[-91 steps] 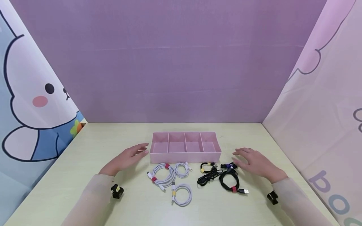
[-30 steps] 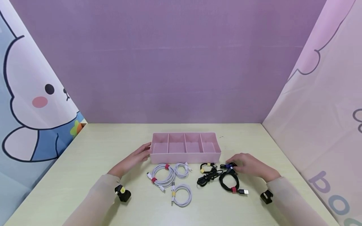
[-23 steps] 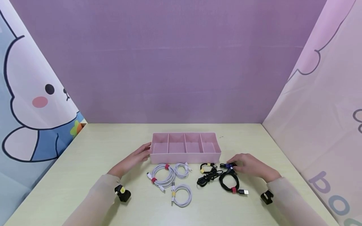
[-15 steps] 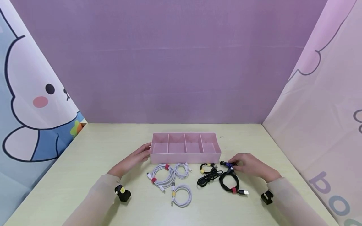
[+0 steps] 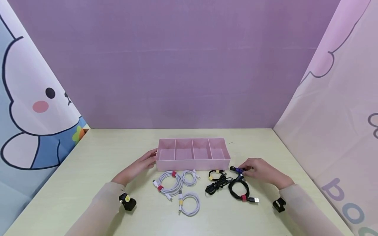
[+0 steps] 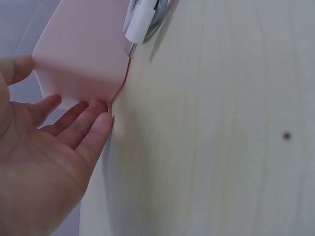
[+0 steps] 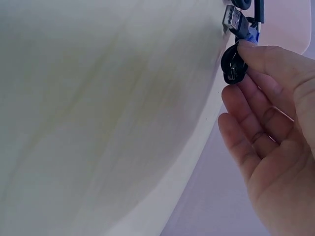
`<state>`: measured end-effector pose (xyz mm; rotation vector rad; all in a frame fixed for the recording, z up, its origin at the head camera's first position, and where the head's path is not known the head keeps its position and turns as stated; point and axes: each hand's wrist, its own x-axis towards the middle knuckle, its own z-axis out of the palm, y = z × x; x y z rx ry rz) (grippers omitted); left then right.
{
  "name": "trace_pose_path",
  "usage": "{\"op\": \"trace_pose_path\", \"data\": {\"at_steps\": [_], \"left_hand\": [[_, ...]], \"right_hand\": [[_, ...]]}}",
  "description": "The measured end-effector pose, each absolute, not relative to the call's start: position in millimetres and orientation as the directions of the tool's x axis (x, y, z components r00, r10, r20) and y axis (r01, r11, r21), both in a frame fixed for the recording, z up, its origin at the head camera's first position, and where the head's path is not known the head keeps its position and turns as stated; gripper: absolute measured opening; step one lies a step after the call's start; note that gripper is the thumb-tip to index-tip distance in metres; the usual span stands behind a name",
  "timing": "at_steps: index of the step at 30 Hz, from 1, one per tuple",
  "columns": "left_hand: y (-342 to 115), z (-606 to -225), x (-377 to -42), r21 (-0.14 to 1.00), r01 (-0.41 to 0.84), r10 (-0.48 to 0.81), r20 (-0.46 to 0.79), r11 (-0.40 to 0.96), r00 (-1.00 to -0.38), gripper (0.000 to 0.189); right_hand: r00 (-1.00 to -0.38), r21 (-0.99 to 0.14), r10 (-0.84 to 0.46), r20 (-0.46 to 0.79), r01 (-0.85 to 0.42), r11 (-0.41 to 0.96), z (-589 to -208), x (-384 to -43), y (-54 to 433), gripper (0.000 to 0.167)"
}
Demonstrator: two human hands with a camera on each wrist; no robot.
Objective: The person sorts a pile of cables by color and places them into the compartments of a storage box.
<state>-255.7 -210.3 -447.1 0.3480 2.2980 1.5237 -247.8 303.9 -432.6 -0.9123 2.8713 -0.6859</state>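
In the head view my left hand touches the left end of a pink four-compartment box. The left wrist view has its fingertips against the end wall of the box, fingers fairly straight. Right of the box, my right hand pinches a small coiled black cable bound with a blue tie. Thumb and index finger are on that cable in the right wrist view, its USB plug sticking out; the other fingers curve loosely. Just below it lies a black USB cable with a red tie.
Several cables lie in front of the box: a large white coil with red ties, a small white coil, a white one with a yellow tie, and tangled black cables. A purple panel stands behind the table.
My left hand has moved right to the box's end. My right hand has moved left to the blue-tied cable, pinched it and shifted it slightly up from its spot.
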Motion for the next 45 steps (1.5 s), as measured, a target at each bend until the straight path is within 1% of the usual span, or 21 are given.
{"op": "trace_pose_path", "data": {"at_steps": [3,10,16,21,26,38,45], "left_hand": [[-211,-448,-256,0.923,0.002,0.397,-0.163,0.385,-0.903,0.072],[-210,-449,-257,0.933,0.041,0.422,-0.122,0.357,-0.898,0.062],[-210,-448,-257,0.932,0.043,0.428,-0.124,0.360,-0.895,0.070],[-210,-447,-256,0.932,0.047,0.431,-0.121,0.360,-0.894,0.069],[-210,-446,-256,0.928,0.041,0.426,-0.130,0.370,-0.895,0.071],[-209,-446,-255,0.931,0.038,0.425,-0.129,0.363,-0.896,0.071],[-210,-447,-256,0.924,-0.003,0.388,-0.164,0.384,-0.907,0.075]], "right_hand": [[-0.825,-0.429,-0.558,0.086,-0.536,0.727,-432,-248,304,0.020],[-0.828,-0.428,-0.550,0.108,-0.538,0.727,-428,-247,305,0.020],[-0.839,-0.430,-0.533,0.112,-0.524,0.735,-426,-247,307,0.018],[-0.850,-0.430,-0.514,0.116,-0.509,0.746,-425,-247,308,0.018],[-0.853,-0.432,-0.502,0.146,-0.511,0.743,-422,-245,309,0.018],[-0.842,-0.405,-0.497,0.209,-0.537,0.740,-413,-245,311,0.017],[-0.834,-0.402,-0.494,0.245,-0.551,0.731,-410,-245,311,0.017]]}}
